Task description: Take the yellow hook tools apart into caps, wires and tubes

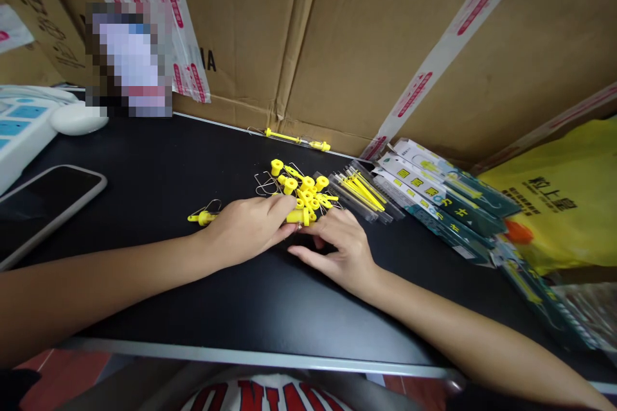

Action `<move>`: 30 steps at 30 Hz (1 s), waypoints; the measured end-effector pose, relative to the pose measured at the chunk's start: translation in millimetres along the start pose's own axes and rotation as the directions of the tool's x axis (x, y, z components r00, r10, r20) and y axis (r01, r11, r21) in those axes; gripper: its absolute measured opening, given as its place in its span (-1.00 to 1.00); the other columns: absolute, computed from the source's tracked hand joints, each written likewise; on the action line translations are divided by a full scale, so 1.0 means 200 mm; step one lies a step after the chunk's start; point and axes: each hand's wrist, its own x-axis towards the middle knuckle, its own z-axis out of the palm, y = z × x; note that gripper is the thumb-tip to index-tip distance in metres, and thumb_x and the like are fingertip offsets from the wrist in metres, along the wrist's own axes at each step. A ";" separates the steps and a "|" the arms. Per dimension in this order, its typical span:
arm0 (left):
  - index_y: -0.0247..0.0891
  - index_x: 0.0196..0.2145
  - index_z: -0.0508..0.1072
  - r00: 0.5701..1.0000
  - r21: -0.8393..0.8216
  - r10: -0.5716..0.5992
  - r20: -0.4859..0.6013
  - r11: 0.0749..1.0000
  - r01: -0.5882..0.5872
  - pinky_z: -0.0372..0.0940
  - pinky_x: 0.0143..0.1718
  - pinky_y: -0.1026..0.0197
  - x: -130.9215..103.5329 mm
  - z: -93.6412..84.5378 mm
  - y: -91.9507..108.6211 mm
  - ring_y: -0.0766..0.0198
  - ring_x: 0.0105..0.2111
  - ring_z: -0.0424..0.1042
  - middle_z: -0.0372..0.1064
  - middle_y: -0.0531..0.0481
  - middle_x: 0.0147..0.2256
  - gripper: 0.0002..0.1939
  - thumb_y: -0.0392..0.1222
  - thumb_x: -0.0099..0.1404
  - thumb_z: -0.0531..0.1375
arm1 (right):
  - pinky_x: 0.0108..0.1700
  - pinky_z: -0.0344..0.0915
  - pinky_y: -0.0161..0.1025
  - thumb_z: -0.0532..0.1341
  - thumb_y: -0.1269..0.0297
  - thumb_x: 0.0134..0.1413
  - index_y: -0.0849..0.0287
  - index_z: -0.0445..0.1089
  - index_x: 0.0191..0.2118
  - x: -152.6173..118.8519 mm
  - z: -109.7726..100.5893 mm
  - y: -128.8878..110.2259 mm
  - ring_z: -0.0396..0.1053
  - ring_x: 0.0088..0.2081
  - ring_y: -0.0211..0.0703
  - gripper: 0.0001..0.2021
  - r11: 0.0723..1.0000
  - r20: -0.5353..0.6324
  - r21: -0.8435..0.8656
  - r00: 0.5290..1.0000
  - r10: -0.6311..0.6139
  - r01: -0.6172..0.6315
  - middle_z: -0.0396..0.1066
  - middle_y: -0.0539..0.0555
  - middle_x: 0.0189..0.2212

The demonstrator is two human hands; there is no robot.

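Observation:
My left hand (245, 228) is closed around a yellow spring scale (205, 218) lying lengthwise in the fist. Its capped end with a metal hook sticks out on the left, and a yellow collar shows at the right, by the thumb. Close to that right end, my right hand (340, 245) has its index fingertip at the scale, while the thumb is held apart below. A heap of small yellow plastic caps (307, 191) with bent wire hooks (264, 183) lies just behind both hands. Part of the scale is hidden by my left fingers.
Clear tubes with yellow strips (366, 191) lie right of the heap. An assembled scale (294, 137) rests against the cardboard box (385, 32). Printed packages (434, 192) and a yellow bag (554, 186) are at right; a phone (45, 205) and a power strip (24, 131) at left.

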 end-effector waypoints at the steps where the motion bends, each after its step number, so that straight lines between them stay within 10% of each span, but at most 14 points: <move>1: -0.30 -0.25 0.23 1.000 0.000 0.004 0.000 1.000 -0.004 0.27 -0.49 0.28 0.00 0.00 0.00 0.24 -0.40 0.48 0.41 0.03 -0.37 -0.88 -0.18 0.33 0.05 | -0.37 0.08 -0.24 0.28 0.15 0.02 0.16 0.44 -0.35 0.00 0.01 0.00 0.22 -0.51 -0.25 -0.82 1.000 0.001 -0.002 1.000 -0.011 0.011 0.29 -0.05 -0.64; 17: -0.29 -0.17 0.26 0.997 0.034 0.054 0.059 0.998 -0.056 0.31 -0.43 0.27 0.01 -0.01 0.00 0.23 -0.34 0.47 0.41 -0.04 -0.27 -0.84 -0.23 0.37 -0.05 | -0.38 0.08 -0.24 0.12 0.35 0.17 0.18 0.36 -0.34 -0.01 0.02 -0.02 0.23 -0.49 -0.23 -0.89 0.987 0.065 -0.096 0.990 -0.126 0.132 0.36 0.03 -0.54; 23: -0.30 -0.20 0.23 0.993 -0.102 0.079 -0.089 0.991 -0.088 0.27 -0.48 0.30 0.00 -0.05 0.02 0.27 -0.42 0.48 0.42 0.01 -0.38 -0.87 -0.22 0.32 -0.02 | -0.32 0.21 -0.24 0.04 0.39 0.18 0.12 0.19 -0.28 0.00 0.00 -0.01 0.24 -0.39 -0.22 -0.96 0.942 -0.061 0.328 0.994 0.091 -0.066 0.27 0.02 -0.42; 30: -0.31 -0.25 0.16 0.995 -0.129 0.050 -0.089 0.990 -0.061 0.23 -0.59 0.29 -0.01 -0.02 0.02 0.25 -0.54 0.45 0.41 -0.01 -0.46 -0.83 -0.14 0.30 -0.01 | -0.22 0.34 -0.24 0.07 0.29 0.22 0.09 0.12 -0.02 0.02 0.02 0.00 0.35 -0.23 -0.22 -0.77 0.713 0.169 0.668 0.977 0.134 -0.213 0.31 0.08 -0.22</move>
